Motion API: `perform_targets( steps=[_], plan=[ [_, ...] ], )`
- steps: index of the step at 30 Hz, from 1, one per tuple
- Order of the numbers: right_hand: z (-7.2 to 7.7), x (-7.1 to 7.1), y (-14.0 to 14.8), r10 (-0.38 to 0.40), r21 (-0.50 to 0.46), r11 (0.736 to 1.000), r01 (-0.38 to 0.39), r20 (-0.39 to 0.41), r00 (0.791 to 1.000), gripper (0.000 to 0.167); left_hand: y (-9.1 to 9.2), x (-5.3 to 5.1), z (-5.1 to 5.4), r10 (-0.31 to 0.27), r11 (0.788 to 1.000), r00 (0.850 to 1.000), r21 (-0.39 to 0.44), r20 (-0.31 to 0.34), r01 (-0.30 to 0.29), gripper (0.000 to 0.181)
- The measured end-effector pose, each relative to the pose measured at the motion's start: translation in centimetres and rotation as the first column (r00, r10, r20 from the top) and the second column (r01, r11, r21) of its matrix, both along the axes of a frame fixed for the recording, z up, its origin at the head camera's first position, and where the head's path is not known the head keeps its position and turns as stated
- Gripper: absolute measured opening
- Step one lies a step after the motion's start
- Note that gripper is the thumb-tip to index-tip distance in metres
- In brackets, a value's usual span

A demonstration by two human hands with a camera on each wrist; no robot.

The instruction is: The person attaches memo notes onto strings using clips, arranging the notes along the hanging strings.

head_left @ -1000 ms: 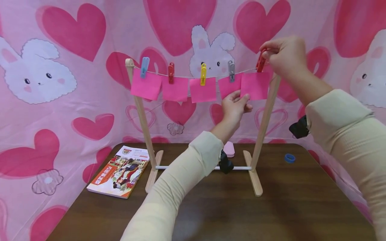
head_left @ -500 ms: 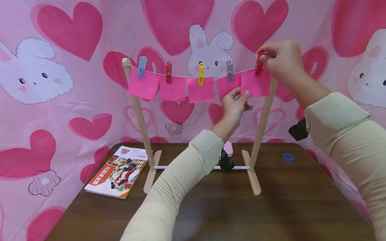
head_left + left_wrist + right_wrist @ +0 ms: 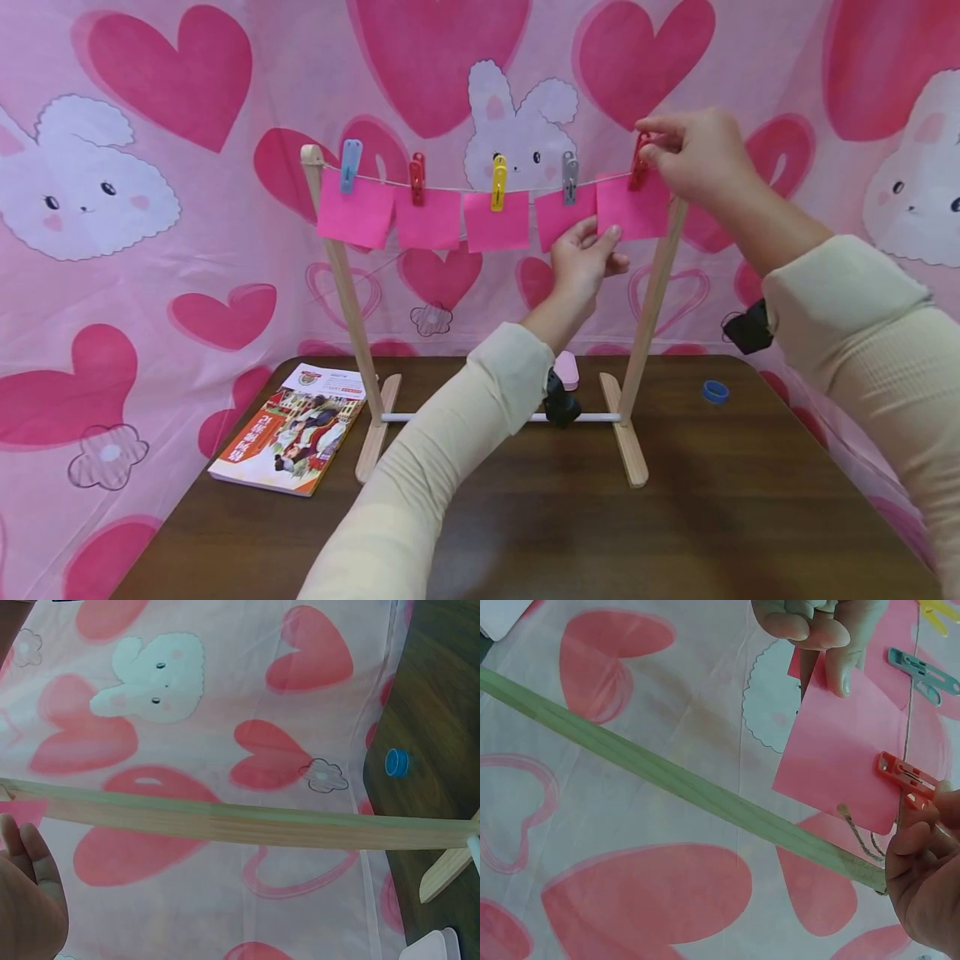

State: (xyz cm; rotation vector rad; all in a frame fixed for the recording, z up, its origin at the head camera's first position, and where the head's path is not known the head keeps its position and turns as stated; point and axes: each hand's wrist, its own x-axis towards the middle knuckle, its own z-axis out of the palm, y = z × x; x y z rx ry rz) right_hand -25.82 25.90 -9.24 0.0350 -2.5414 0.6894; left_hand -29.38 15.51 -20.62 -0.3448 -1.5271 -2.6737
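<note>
My right hand [image 3: 705, 158] pinches the upper end of a red clothespin [image 3: 639, 167] near the right end of the string. In the right wrist view, the tips of this clothespin [image 3: 892, 766] overlap the top edge of a square pink paper [image 3: 836, 754]. The thumb of my left hand [image 3: 581, 271] lies on the paper's lower left corner, pinching it against the fingers. Only part of my left hand [image 3: 30, 892] shows in the left wrist view. To the left, several pink papers hang under a grey clothespin [image 3: 570, 177], a yellow clothespin [image 3: 498, 183], a red one and a blue one.
The string is tied between two wooden posts [image 3: 347, 308] of a stand. A book [image 3: 292, 433] lies left of it on the dark table [image 3: 525, 533]. A blue ring [image 3: 716, 392] lies to the right, a pink box [image 3: 567, 371] behind. Printed pink cloth hangs behind.
My right hand and the red clothespin have moved slightly down and left, so the clothespin now overlaps the paper's top edge. My left hand keeps its pinch. The head view has shifted a little.
</note>
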Motion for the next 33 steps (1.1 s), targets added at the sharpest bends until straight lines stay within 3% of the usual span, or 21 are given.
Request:
perform_targets(
  steps=[6, 14, 19, 23, 27, 30, 33],
  plan=[
    [-0.3, 0.2, 0.2, 0.055, -0.007, 0.998, -0.055, 0.011, 0.998, 0.048, -0.2, 0.0, -0.8, -0.023, 0.999, 1.000, -0.041, 0.008, 0.023, 0.024],
    [-0.8, 0.5, 0.2, 0.075, -0.033, 0.997, -0.074, 0.009, 0.997, 0.052, -1.2, 0.4, -2.4, -0.110, 0.991, 0.994, -0.070, -0.001, 0.110, 0.025],
    [-1.5, 1.0, 0.3, 0.099, -0.055, 0.993, -0.105, -0.103, 0.990, 0.049, -2.4, 0.5, -3.9, -0.148, 0.980, 0.989, -0.133, 0.021, 0.150, 0.029],
    [-2.5, 1.5, 0.3, 0.125, -0.077, 0.986, -0.146, -0.234, 0.964, 0.044, -3.9, 0.9, -5.3, -0.175, 0.963, 0.984, -0.206, 0.012, 0.174, 0.029],
    [-4.1, 2.2, 0.4, 0.153, -0.026, 0.985, -0.172, -0.343, 0.927, 0.039, -6.1, 1.5, -7.0, -0.221, 0.914, 0.975, -0.352, -0.012, 0.203, 0.030],
    [-5.5, 2.7, 0.5, 0.184, 0.048, 0.983, -0.180, -0.399, 0.898, 0.036, -8.0, 2.0, -8.5, -0.275, 0.850, 0.961, -0.476, -0.038, 0.224, 0.032],
    [-7.0, 2.9, 0.6, 0.221, 0.105, 0.975, -0.195, -0.411, 0.885, 0.034, -9.9, 2.0, -10.0, -0.285, 0.792, 0.954, -0.583, -0.095, 0.179, 0.031]
  ],
)
